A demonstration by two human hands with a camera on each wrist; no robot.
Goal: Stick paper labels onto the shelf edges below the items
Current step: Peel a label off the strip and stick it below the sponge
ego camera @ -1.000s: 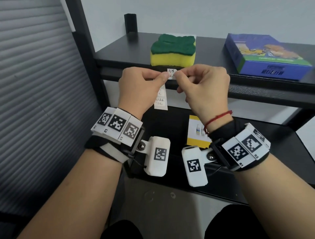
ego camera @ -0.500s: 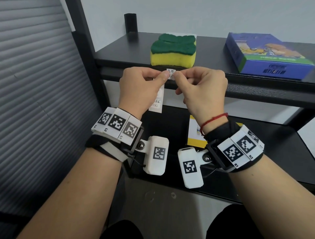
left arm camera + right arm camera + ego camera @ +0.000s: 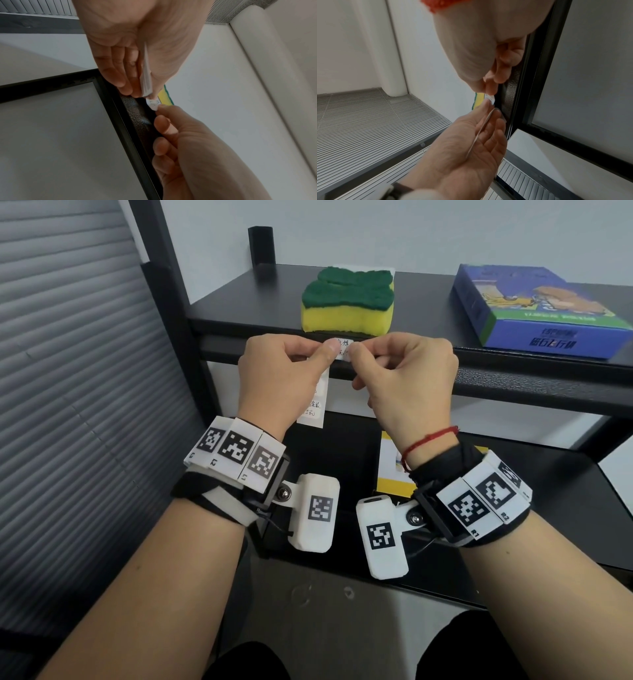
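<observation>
Paper label (image 3: 342, 348), small and white with handwriting on it, sits between both hands right at the front edge of the upper shelf (image 3: 513, 378), directly below the yellow-and-green sponge (image 3: 346, 302). The left hand (image 3: 281, 371) pinches the label's left end under its thumb, and its curled fingers also hold a longer backing strip (image 3: 317, 405) that hangs down below the shelf with more handwritten labels on it. The right hand (image 3: 407, 378) pinches the label's right end between thumb and forefinger, the other fingers curled in loosely. From the left wrist view the label (image 3: 153, 103) looks bent, lying close along the dark shelf lip; whether any part has stuck down cannot be told. The right wrist view shows the same pinch, label (image 3: 490, 98) just beside the shelf edge.

The step in hand seems to be placing the first label under the sponge: it looks lifted off the strip and lined up, but not yet smoothed on. The next move likely calls for levelling it against the flat face of the shelf edge, pressing one end, then running a fingertip across so it lies without a crease, and keeping the hanging strip from catching.

Farther right on the same shelf lies a blue box (image 3: 541, 309), with no label visible below it. A yellow-and-white card (image 3: 390, 470) rests on the lower shelf.
</observation>
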